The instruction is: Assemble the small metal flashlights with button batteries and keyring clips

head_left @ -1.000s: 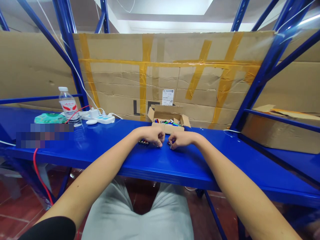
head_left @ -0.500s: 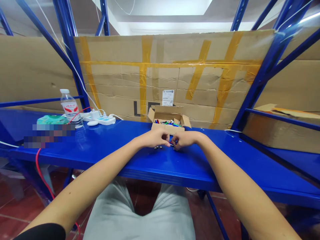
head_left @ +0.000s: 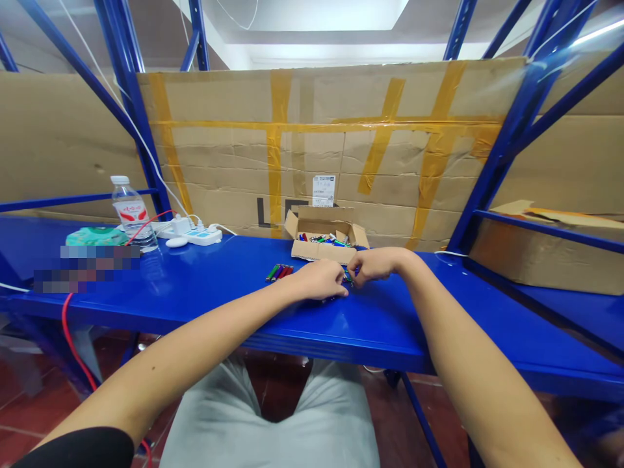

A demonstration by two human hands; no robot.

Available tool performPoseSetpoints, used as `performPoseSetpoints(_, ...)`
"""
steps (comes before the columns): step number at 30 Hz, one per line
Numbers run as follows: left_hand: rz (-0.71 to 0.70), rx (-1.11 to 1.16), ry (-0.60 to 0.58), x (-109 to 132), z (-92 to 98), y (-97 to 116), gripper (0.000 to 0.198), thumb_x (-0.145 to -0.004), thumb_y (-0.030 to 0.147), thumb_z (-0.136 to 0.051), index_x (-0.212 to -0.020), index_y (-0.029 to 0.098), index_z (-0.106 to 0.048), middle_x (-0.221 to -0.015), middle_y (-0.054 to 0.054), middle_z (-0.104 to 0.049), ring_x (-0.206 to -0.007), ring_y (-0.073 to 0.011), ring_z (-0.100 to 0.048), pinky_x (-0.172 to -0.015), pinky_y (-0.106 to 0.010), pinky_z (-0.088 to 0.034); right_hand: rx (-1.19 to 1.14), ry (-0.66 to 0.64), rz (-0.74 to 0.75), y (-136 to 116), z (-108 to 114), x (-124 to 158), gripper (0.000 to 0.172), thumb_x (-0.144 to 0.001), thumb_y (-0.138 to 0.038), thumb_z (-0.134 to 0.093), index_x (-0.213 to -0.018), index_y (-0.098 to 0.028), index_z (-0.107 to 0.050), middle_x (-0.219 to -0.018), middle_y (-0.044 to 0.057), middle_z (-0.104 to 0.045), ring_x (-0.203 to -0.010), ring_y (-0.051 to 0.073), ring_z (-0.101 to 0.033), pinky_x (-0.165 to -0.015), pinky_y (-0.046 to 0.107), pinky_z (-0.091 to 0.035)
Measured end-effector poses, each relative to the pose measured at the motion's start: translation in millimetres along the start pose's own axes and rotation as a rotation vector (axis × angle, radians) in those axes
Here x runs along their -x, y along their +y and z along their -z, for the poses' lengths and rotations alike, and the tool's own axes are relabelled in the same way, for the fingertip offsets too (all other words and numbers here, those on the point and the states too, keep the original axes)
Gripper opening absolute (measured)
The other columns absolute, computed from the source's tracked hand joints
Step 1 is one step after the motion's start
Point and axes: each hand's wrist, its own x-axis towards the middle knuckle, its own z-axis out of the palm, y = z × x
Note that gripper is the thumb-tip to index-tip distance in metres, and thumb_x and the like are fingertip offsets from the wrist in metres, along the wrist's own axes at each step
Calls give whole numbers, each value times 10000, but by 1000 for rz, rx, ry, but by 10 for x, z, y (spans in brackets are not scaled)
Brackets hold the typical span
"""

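Observation:
Both my hands work close together over the blue table, just in front of a small open cardboard box point(head_left: 316, 251). My left hand point(head_left: 322, 279) is closed, fingers curled towards the thumb; what it holds, if anything, is hidden. Beside it, my right hand point(head_left: 374, 265) pinches at a small shiny tube point(head_left: 348, 278) with green and blue on it, partly covered by the fingers. A short row of small metallic tubes point(head_left: 279, 273), green and red, lies left of my left hand. More coloured tubes point(head_left: 336, 240) are heaped inside the box.
At the left stand a water bottle point(head_left: 131, 214), a teal packet point(head_left: 95, 236) and a white power strip point(head_left: 202, 235) with cords. A tall taped cardboard sheet point(head_left: 322, 149) closes off the back. A larger carton point(head_left: 550, 253) sits at the right behind blue rack posts.
My left hand has shifted right and slightly down, uncovering the row of green and red tubes. My right hand has also moved a little to the right. The view has shifted slightly.

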Motion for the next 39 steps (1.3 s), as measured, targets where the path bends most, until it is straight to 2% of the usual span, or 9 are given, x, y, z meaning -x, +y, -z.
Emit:
performPoseSetpoints(4, -80, -32, 43, 109, 316, -212, 165, -824, 287, -597, -758, 151, -664, -730, -33, -658, -692, -156, -578, -611, -253, -376, 35, -57, 5, -64, -51, -75, 132, -642, -277, -652, -743, -198, -618, -524, -55, -407, -458, 85, -345, -450, 236, -264)
performPoseSetpoints(7, -74, -104, -118, 227, 427, -386, 93, -755, 186, -660, -833, 169, -708, -785, -34, -696, -714, -156, -598, -643, -243, -389, 31, -84, -18, -114, -84, -124, 156, -627, -294, -683, -739, -202, -622, -518, -59, -405, -449, 85, -347, -453, 240, -270)
performPoseSetpoints(10, -81, -177, -174, 327, 361, -467, 138, -745, 188, -691, -878, 183, -727, -831, -49, -712, -743, -175, -615, -651, -249, -394, 14, -97, -23, -138, -95, -132, 171, -627, -306, -694, -746, -204, -625, -511, -64, -392, -445, 83, -333, -452, 240, -258)
performPoseSetpoints(15, -109, -199, -146, 379, 229, -440, 137, -752, 117, -661, -862, 167, -727, -832, -69, -704, -768, -193, -622, -653, -257, -392, 13, -98, -30, -121, -58, -41, 232, -649, -363, -711, -785, -198, -621, -515, -71, -377, -438, 75, -312, -445, 238, -244)
performPoseSetpoints(20, -90, -162, -201, 394, 278, -380, 203, -733, 31, -594, -841, 150, -718, -743, -52, -683, -669, -167, -595, -605, -247, -379, -91, 39, 55, -87, 23, 98, 169, -733, -284, -614, -860, -172, -618, -567, -50, -412, -465, 81, -349, -446, 237, -274)
performPoseSetpoints(24, -33, -180, -210, 420, 308, -351, 252, -712, 29, -608, -909, 145, -712, -789, -61, -697, -690, -171, -602, -624, -245, -394, -291, 145, 198, -107, 28, 82, 312, -753, -219, -576, -1060, -164, -594, -617, -37, -469, -510, 96, -407, -497, 242, -339)
performPoseSetpoints(30, -5, -224, -135, 452, 297, -335, 186, -709, 20, -558, -787, 141, -676, -725, -62, -663, -658, -175, -574, -594, -260, -363, -381, 204, 382, -94, -22, -62, 236, -786, -251, -582, -997, -146, -574, -779, 30, -631, -657, 127, -539, -606, 260, -416)
performPoseSetpoints(35, 19, -132, -103, 448, 355, -338, 148, -708, 57, -571, -784, 147, -659, -718, -43, -653, -655, -166, -559, -591, -258, -365, -497, 380, 493, -48, -34, -198, 215, -793, -310, -629, -939, -153, -605, -925, 82, -703, -866, 177, -619, -797, 328, -469)
performPoseSetpoints(39, -71, -25, 290, 345, 439, -314, 126, -798, 101, -556, -829, 135, -673, -779, -53, -667, -725, -154, -576, -688, -264, -413, -696, 438, 578, -88, -80, -301, 166, -812, -286, -648, -921, -172, -598, -917, 70, -699, -918, 181, -640, -844, 356, -504)
